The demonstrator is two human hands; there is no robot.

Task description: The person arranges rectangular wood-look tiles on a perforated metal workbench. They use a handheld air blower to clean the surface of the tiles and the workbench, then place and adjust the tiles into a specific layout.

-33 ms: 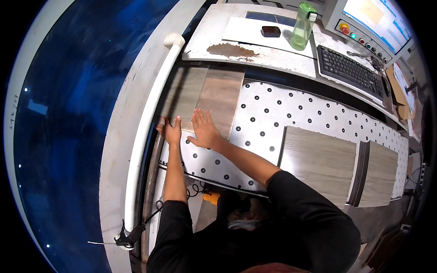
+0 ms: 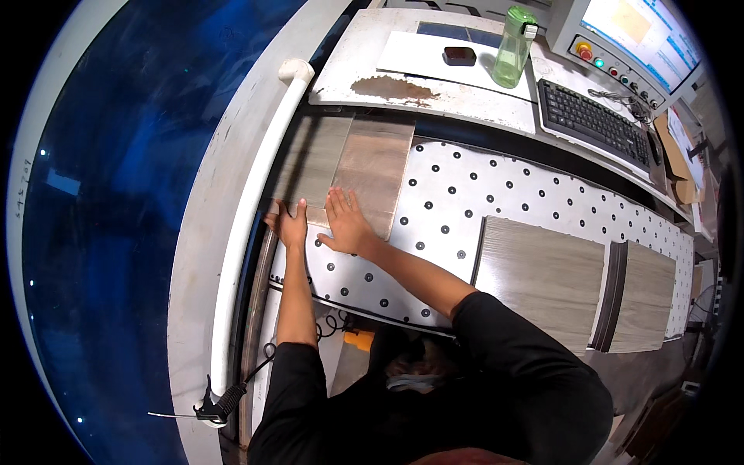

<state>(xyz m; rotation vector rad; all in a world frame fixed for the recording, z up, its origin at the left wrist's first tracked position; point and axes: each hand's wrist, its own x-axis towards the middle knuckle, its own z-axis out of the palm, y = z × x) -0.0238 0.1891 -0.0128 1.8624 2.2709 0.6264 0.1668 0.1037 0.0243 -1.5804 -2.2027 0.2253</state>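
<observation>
We see two rectangular wood-grain laminate panels lying side by side at the upper left of the white perforated machine table [image 2: 496, 194]: a grey-brown panel [image 2: 310, 159] on the left and a warmer brown panel [image 2: 373, 174] touching its right edge. Both arms reach straight forward from the lower edge, black sleeves pushed up, forearms bare.

Our left hand [image 2: 290, 226] lies flat at the near end of the grey-brown panel, fingers together, thumb out. Our right hand [image 2: 346, 225] lies palm down, fingers spread wide, on the near end of the brown panel. Neither hand is clenched or grasping; both rest open on the surfaces.

Compared with the other frame, taken at the same instant, nothing has shifted.

At three o'clock from the hands, two larger grey wood-grain boards [image 2: 542, 279] lie on the table. At twelve to one o'clock sits a green translucent bottle [image 2: 514, 48], with a black keyboard [image 2: 593, 120] beyond. At seven o'clock hangs a black air-blow gun [image 2: 217, 404].
</observation>
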